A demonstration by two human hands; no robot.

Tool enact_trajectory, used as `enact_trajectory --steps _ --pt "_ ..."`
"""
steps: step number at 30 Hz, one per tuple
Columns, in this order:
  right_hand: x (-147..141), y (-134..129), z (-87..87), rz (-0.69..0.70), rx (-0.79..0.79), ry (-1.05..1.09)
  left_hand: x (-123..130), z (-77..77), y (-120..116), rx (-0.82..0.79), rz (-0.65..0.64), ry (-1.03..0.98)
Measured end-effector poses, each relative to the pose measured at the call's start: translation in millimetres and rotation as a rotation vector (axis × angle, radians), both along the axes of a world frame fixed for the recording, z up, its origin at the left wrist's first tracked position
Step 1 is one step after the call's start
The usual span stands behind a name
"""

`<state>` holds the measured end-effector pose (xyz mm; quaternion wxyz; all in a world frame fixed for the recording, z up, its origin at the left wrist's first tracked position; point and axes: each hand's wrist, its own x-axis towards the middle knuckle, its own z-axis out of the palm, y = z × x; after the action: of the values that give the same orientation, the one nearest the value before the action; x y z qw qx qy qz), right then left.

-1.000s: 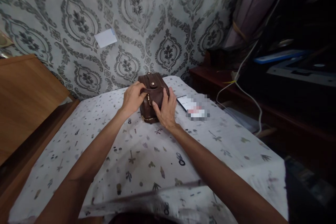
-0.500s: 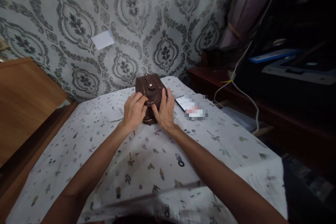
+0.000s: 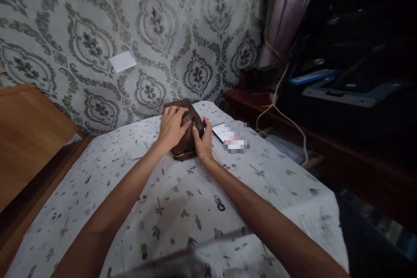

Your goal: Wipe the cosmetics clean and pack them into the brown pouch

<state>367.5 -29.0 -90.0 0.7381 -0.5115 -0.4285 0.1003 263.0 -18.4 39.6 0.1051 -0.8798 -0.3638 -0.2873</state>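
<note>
A small brown handbag (image 3: pixel 185 147) stands upright on the patterned white cloth, gold-coloured trim along its lower edge. My left hand (image 3: pixel 171 128) lies over its top left part, fingers bent across the top and thumb pointing right, covering the strap area. Against the right side, my right hand (image 3: pixel 204 144) grips the bag, its thumb on the front and its fingers behind. Just right of that hand lies a phone (image 3: pixel 220 131) with a lit screen, partly blurred out.
The white cloth (image 3: pixel 169 234) covers the surface under the bag. A wooden panel (image 3: pixel 32 134) stands at left, and a patterned wall (image 3: pixel 182 17) rises behind. A dark red shelf (image 3: pixel 234 95) with a white cable (image 3: pixel 298 132) is at right.
My left hand has moved up from the bag's front onto its top. My right hand has slid lower along the right side. The view has shifted slightly to the right.
</note>
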Motion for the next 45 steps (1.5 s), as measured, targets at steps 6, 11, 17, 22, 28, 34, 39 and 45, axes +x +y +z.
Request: enact_trajectory --steps 6,11,17,22,28,34,39,45 --pt "6 2 1.5 0.0 0.016 0.022 -3 -16.6 30 -0.085 -0.012 -0.011" --pt "10 5 1.4 -0.033 0.017 0.008 -9 -21.8 38 -0.086 -0.048 -0.018" --pt "12 5 1.8 -0.017 0.012 0.021 -9 -21.5 36 -0.067 -0.048 0.02" --pt "9 0 3.7 -0.02 0.008 -0.041 -7 -22.3 29 -0.042 -0.009 0.021" --pt "0 -6 4.8 -0.027 -0.016 -0.11 -6 -23.6 27 -0.042 0.005 -0.005" --pt "2 -3 3.9 0.0 -0.006 -0.093 0 -12.8 24 -0.078 -0.006 -0.003" --pt "4 -2 3.1 0.002 -0.003 -0.094 16 2.0 21 -0.079 -0.104 -0.076" --pt "2 -4 4.7 0.009 -0.024 -0.066 28 3.9 29 -0.232 -0.068 -0.306"
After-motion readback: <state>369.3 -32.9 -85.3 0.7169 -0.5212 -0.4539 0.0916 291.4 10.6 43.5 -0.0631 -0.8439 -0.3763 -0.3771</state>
